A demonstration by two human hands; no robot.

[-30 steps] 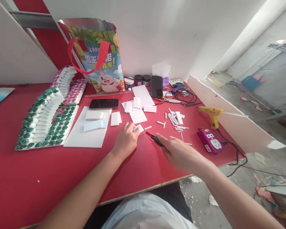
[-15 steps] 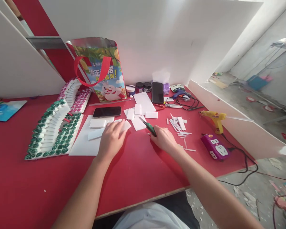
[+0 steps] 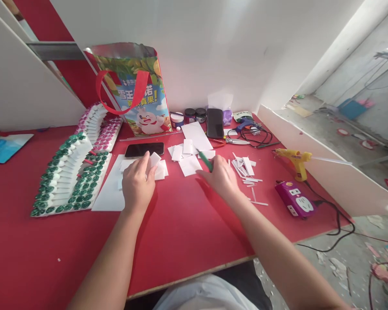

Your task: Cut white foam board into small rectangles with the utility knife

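Observation:
My left hand [image 3: 137, 181] pinches a small white board piece [image 3: 154, 159] between thumb and fingers, tilted over other white pieces [image 3: 161, 170] and a large white sheet [image 3: 107, 196]. In my right hand [image 3: 222, 175] is a craft knife [image 3: 205, 161] with a green handle, its blade end pointing away to the upper left. Just beyond the knife lie several white rectangles [image 3: 189, 165] and a bigger white sheet [image 3: 196, 135]. A pile of narrow white strips [image 3: 244, 167] rests right of my right hand.
A yellow glue gun [image 3: 295, 161] and purple power socket [image 3: 295, 199] stand at right. Phones [image 3: 144, 150], scissors [image 3: 237, 141], paint jars [image 3: 190, 115] and a printed bag [image 3: 139, 94] line the back. A green-and-white arched craft piece [image 3: 74, 181] occupies the left.
My left hand has moved left and lifted a white piece off the table. My right hand, still gripping the craft knife, has shifted slightly right and away from me.

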